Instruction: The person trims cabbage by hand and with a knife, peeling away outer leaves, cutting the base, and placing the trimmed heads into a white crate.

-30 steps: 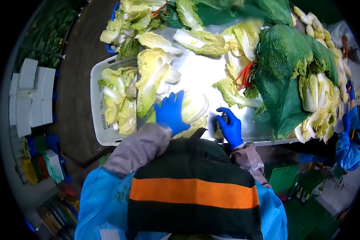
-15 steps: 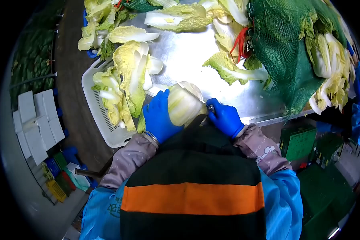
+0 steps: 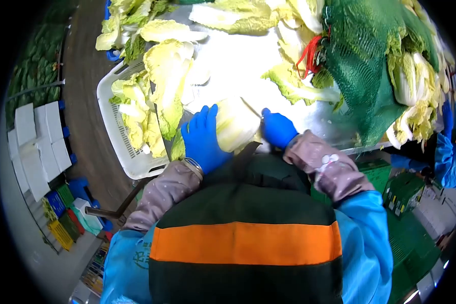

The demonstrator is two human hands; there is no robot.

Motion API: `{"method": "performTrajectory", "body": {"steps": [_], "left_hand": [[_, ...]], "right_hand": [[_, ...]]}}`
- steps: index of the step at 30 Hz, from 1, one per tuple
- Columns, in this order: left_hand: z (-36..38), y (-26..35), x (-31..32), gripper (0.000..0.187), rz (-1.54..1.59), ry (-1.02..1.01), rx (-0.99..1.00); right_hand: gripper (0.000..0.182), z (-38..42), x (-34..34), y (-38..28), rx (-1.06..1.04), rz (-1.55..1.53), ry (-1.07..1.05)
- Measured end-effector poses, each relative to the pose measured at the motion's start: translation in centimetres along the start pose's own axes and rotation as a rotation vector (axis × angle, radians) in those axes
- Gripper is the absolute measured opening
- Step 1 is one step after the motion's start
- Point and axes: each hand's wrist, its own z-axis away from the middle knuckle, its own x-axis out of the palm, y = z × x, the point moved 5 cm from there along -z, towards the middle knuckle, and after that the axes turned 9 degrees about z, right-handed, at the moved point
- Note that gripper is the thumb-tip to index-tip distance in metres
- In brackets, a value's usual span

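Note:
A pale napa cabbage (image 3: 235, 124) lies on the metal table (image 3: 233, 63) close to my apron. Gloved in blue, my left hand (image 3: 203, 139) grips its left side, with the fingers partly spread over it. My right hand (image 3: 278, 130) is closed around the handle of a knife (image 3: 251, 108) at the cabbage's right side. The narrow blade points up and left along the cabbage; glare makes it hard to tell how deep it sits. Most of the handle is hidden in my fist.
A white plastic basket (image 3: 108, 109) with cabbage leaves stands at the left. Loose leaves (image 3: 164, 83) overlap its edge. At the right, a green mesh bag (image 3: 362, 71) with a red tie (image 3: 310, 57) lies beside more cabbages (image 3: 410, 83). Green crates (image 3: 403, 192) are below right.
The knife and my right hand have shifted slightly left and up, and the blade is steeper against the cabbage. My left hand stays on the cabbage. The whole view has tilted a little.

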Motion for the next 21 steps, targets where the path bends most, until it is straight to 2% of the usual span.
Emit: {"method": "performTrajectory", "body": {"steps": [1, 2, 4, 6, 8, 9, 10, 12, 13, 16, 17, 18, 19, 21], "left_hand": [[-0.5, -0.2, -0.3, 0.105, 0.000, 0.015, 0.012], [-1.4, -1.0, -0.8, 0.102, 0.139, -0.074, 0.056], [-3.3, -3.9, -2.5, 0.096, 0.425, -0.253, 0.122], [-6.1, -8.2, -5.1, 0.086, 0.777, -0.403, -0.091], [-7.2, -8.4, -7.0, 0.080, 0.851, -0.325, -0.381], [-7.9, -7.6, -7.7, 0.085, 0.663, -0.199, -0.289], [-8.0, -5.8, -7.9, 0.094, 0.307, -0.065, -0.210], [-8.0, -1.1, -6.4, 0.102, -0.248, -0.110, -0.192], [-9.0, -1.2, -6.1, 0.103, -0.289, -0.146, -0.264], [-11.9, -8.5, -5.7, 0.078, 0.431, -0.262, -0.137], [-10.7, -8.7, -6.5, 0.066, 0.640, -0.203, -0.093], [-8.4, -5.2, -9.5, 0.068, 0.713, -0.041, -0.062], [-7.4, -5.5, -9.9, 0.072, 0.782, 0.049, -0.100], [-4.3, -2.5, -11.2, 0.085, 1.011, 0.040, -0.069]], "right_hand": [[0.018, 0.1, -0.5, -0.3, 0.006, 0.027, -0.038], [0.017, 0.0, 0.0, -0.1, -0.019, 0.011, 0.037], [0.018, 0.6, -0.5, -0.5, 0.024, -0.006, 0.051], [0.019, 1.4, -0.1, -0.6, -0.002, 0.014, 0.040], [0.020, 1.3, -0.3, -0.7, -0.008, 0.024, 0.053], [0.019, 1.1, -0.3, -0.7, 0.011, 0.022, 0.080], [0.019, 1.2, -0.2, -0.8, 0.026, 0.021, 0.095], [0.019, 1.4, -0.3, -1.0, 0.015, -0.005, 0.139], [0.018, 1.4, -0.6, -0.9, 0.001, -0.009, 0.163], [0.019, 2.1, -0.9, -0.1, 0.065, -0.097, 0.130], [0.019, 2.5, -1.0, 1.1, 0.157, -0.170, 0.105], [0.021, 3.1, -1.6, 2.4, 0.199, -0.176, 0.113], [0.023, 3.5, -1.4, 4.0, 0.238, -0.198, 0.147], [0.023, 4.7, -2.0, 6.4, 0.327, -0.267, 0.246]]}}
